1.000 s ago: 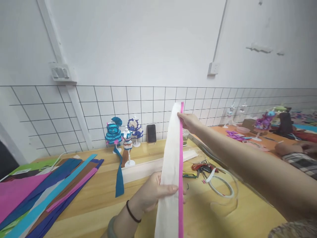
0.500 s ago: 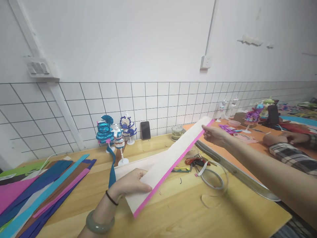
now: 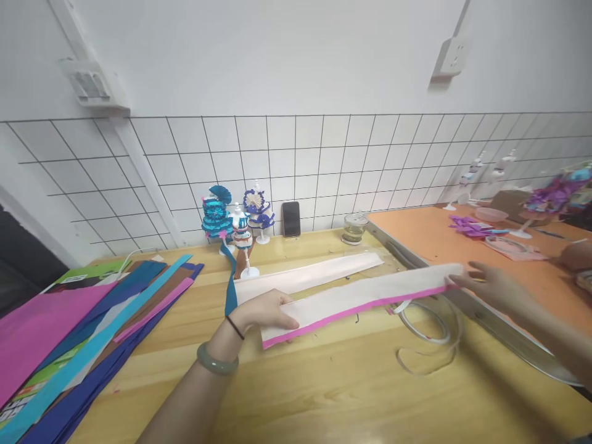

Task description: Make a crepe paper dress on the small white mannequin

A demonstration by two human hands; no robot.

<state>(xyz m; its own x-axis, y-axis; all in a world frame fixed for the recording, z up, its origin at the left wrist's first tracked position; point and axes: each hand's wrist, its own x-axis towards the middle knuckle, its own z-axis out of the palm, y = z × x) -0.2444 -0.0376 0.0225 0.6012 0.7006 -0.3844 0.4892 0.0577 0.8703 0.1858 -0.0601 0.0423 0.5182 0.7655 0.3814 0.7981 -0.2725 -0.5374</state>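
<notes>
A long cream paper strip [image 3: 370, 296] with a bright pink lower edge stretches across the middle of the wooden table. Its left end is pinched between thumb and fingers of my left hand [image 3: 271, 310], which wears a dark band and a bangle at the wrist. My right hand [image 3: 497, 287], slightly blurred, is at the strip's right end. Its thumb touches the strip there while its fingers are apart. Behind lies a second pale strip [image 3: 319, 272]. A roll of white tape [image 3: 428, 327] rests below the right part of the held strip, its loose end curling.
Small decorated dress-form stands [image 3: 217, 216] and a phone [image 3: 291, 219] stand against the tiled wall. Coloured paper sheets [image 3: 106, 327] spread over the left side. A glass jar [image 3: 354, 228] sits near a metal-edged orange table [image 3: 416, 231]. Part of another person's hand [image 3: 576, 254] appears far right.
The strip has come down from a steep slant to nearly level. My right hand has lowered with its end, and its fingers have loosened. The view has shifted left and down.
</notes>
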